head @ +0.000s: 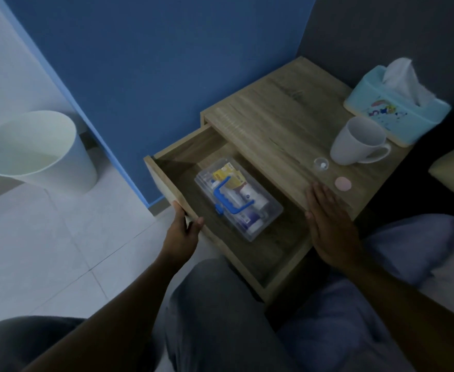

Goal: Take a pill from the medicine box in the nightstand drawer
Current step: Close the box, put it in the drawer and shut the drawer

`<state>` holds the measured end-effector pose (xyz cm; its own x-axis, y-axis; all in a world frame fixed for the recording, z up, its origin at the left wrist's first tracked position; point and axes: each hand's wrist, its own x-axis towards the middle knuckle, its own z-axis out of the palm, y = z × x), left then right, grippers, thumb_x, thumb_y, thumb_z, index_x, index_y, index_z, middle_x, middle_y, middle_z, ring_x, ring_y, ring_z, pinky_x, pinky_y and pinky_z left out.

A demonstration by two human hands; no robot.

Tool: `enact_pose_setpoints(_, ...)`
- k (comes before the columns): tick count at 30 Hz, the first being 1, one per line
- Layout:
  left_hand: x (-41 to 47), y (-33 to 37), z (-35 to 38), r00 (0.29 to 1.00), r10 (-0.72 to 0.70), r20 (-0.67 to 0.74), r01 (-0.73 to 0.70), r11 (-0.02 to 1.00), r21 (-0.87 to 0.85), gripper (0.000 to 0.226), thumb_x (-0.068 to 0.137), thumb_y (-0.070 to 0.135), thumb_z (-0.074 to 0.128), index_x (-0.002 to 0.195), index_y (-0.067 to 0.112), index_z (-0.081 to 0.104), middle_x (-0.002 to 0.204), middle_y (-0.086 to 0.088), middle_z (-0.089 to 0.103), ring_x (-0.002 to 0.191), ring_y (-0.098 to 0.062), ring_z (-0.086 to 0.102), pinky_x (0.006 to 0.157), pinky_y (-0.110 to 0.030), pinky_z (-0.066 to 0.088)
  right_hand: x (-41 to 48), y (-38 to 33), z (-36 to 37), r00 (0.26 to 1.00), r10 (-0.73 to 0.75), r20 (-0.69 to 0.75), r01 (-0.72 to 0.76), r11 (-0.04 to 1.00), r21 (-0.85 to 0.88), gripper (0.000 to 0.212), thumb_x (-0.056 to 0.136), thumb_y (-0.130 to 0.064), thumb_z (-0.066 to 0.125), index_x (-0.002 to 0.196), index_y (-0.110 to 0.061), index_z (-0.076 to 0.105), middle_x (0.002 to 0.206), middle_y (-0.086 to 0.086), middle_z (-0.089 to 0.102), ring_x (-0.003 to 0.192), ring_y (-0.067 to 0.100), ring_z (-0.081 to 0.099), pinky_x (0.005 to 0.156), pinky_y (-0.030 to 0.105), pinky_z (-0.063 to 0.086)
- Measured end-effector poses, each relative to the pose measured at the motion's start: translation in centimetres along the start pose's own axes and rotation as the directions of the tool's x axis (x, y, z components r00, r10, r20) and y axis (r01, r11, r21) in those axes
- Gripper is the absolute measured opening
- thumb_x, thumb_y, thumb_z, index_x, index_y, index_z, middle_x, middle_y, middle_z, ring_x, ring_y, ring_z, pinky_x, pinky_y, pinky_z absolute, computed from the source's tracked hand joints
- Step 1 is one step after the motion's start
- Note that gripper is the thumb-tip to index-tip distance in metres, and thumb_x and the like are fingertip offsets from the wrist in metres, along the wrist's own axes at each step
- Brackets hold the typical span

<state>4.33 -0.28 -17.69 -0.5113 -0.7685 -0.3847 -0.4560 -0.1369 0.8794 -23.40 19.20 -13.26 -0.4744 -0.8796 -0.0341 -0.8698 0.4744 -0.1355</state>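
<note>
Head view: left hand grips the drawer front (seemingly its edge), right hand flat, fingers spread, on the nightstand.

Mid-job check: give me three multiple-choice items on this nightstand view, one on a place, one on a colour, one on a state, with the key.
1. Where does the clear plastic medicine box lie?
A. on the nightstand top
B. in the open wooden drawer
C. in the white bin

2. What colour is the box's carry handle?
A. blue
B. red
C. white

3. What is the left hand doing?
A. lifting the mug
B. lying flat on the top
C. gripping the drawer's front panel

Key: 1 B, the box rests on the drawer floor. 2 A, the handle across the lid is blue. 3 C, its fingers wrap the front edge, while the right hand lies flat at the nightstand's edge.
</note>
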Motion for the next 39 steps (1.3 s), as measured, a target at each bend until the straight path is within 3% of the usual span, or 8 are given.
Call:
enact_pose_setpoints(6,2.4,1.1,2.3,0.999,0.02,0.038,-0.017,0.998,-0.067,0.079,0.092,0.039,0.057,0.153,0.034,0.006,0.151,0.005,0.041,0.094,0.014,0.053,0.086,-0.017,0.046,-0.1,-0.2,0.2,0.999,0.015,-0.039,-0.015,1.0,-0.004,0.059,0.104,-0.039,0.022,0.156,-0.012,0.028,0.165,0.011,0.024,0.152,0.027,0.023,0.123,0.044,0.022)
enact_pose_setpoints(9,3.7,1.7,3.6,0.998,0.033,0.061,-0.027,0.995,-0.099,0.08,0.093,0.036,0.056,0.153,0.032,0.005,0.149,0.003,0.044,0.094,0.013,0.054,0.073,-0.006,0.047,0.2,-0.6,0.5,0.997,0.06,-0.051,-0.061,0.998,-0.001,0.06,0.104,-0.042,0.02,0.157,-0.013,0.026,0.164,0.011,0.025,0.151,0.027,0.024,0.123,0.044,0.021)
enact_pose_setpoints(13,5.0,2.9,5.2,0.997,0.042,0.069,-0.033,0.99,-0.135,0.078,0.094,0.036,0.055,0.154,0.03,0.005,0.149,0.0,0.044,0.094,0.008,0.056,0.087,-0.019,0.046,0.5,-1.0,0.7,0.995,0.09,-0.046,-0.09,0.996,-0.006,0.063,0.103,-0.046,0.015,0.158,-0.016,0.021,0.166,0.008,0.02,0.153,0.024,0.02,0.123,0.047,0.023)
enact_pose_setpoints(16,5.9,3.7,6.4,0.994,0.059,0.095,-0.042,0.985,-0.165,0.079,0.095,0.033,0.054,0.154,0.031,0.002,0.15,0.0,0.041,0.092,0.01,0.056,0.082,-0.017,0.047,0.6,-0.9,0.7,0.996,0.085,-0.03,-0.085,0.996,-0.002,0.063,0.103,-0.048,0.014,0.159,-0.019,0.015,0.168,0.005,0.013,0.155,0.021,0.012,0.124,0.046,0.018)
enact_pose_setpoints(20,7.1,4.9,8.0,0.993,0.071,0.097,-0.052,0.981,-0.187,0.081,0.096,0.033,0.053,0.153,0.031,-0.004,0.152,-0.002,0.038,0.108,0.0,0.051,0.091,-0.028,0.044,0.6,-1.1,0.5,0.996,0.092,-0.019,-0.093,0.996,-0.014,0.063,0.103,-0.044,0.016,0.16,-0.019,0.013,0.169,0.003,0.009,0.156,0.02,0.007,0.126,0.044,0.013)
enact_pose_setpoints(25,8.8,5.6,9.6,0.991,0.076,0.112,-0.05,0.975,-0.218,0.081,0.095,0.037,0.052,0.153,0.03,-0.003,0.153,-0.004,0.035,0.12,-0.007,0.044,0.093,-0.024,0.042,0.6,-1.3,0.2,0.995,0.104,-0.007,-0.104,0.994,-0.018,0.061,0.103,-0.04,0.021,0.16,-0.018,0.013,0.169,0.002,0.007,0.156,0.019,0.005,0.126,0.043,0.01)
enact_pose_setpoints(28,9.7,6.2,10.8,0.993,0.089,0.083,-0.07,0.977,-0.202,0.083,0.094,0.043,0.051,0.153,0.03,-0.005,0.155,0.0,0.033,0.124,-0.004,0.037,0.096,-0.022,0.035,0.6,-1.4,0.2,0.993,0.116,-0.003,-0.116,0.993,-0.018,0.06,0.105,-0.038,0.023,0.16,-0.019,0.012,0.169,0.001,0.007,0.156,0.017,0.003,0.126,0.043,0.009)
enact_pose_setpoints(39,11.2,7.3,12.5,0.996,0.036,0.077,-0.025,0.99,-0.137,0.085,0.093,0.05,0.047,0.152,0.033,-0.013,0.158,-0.002,0.027,0.141,-0.023,0.032,0.098,-0.032,0.032,0.6,-1.4,1.0,0.992,0.12,-0.045,-0.122,0.992,-0.042,0.061,0.103,-0.04,0.019,0.159,-0.018,0.016,0.168,0.004,0.014,0.155,0.021,0.012,0.124,0.047,0.017)
